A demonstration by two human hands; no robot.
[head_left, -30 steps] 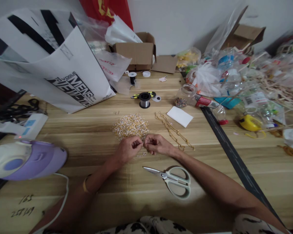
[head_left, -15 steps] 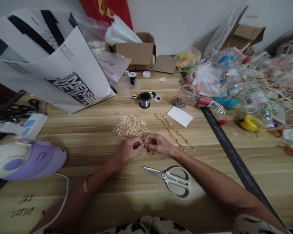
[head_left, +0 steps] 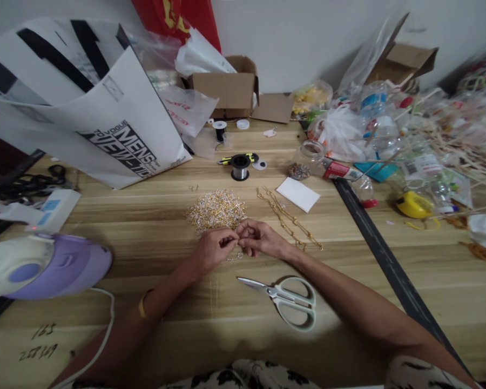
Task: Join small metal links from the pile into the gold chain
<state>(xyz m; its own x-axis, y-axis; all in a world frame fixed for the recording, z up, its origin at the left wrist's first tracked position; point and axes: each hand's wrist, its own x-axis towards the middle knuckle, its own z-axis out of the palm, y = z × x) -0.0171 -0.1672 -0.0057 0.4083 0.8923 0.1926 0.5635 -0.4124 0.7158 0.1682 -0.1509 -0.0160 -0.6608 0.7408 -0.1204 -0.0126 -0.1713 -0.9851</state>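
My left hand point(head_left: 216, 246) and my right hand point(head_left: 261, 239) meet fingertip to fingertip, both pinched closed. What lies between the fingers is too small to make out. A short silver chain point(head_left: 235, 256) hangs or lies just below the fingertips. Right behind the hands is a pile of small gold and silver links point(head_left: 216, 209). Two lengths of gold chain point(head_left: 285, 216) stretch over the table to the right of the pile. Scissors point(head_left: 281, 297) with pale green handles lie nearer to me, blades pointing left.
Behind the pile stand a spool of silver wire point(head_left: 240, 168) and a yellow-black cutter point(head_left: 227, 159). A white card point(head_left: 298, 194) and a jar of beads point(head_left: 305, 159) are to the right. A purple appliance point(head_left: 65, 267) and a large white bag point(head_left: 117, 124) occupy the left; plastic bottles point(head_left: 384, 129) crowd the right.
The fingers of my right hand have shifted slightly, spreading a little above the pinch. Both hands stay in the same place, and the objects on the table have not moved.
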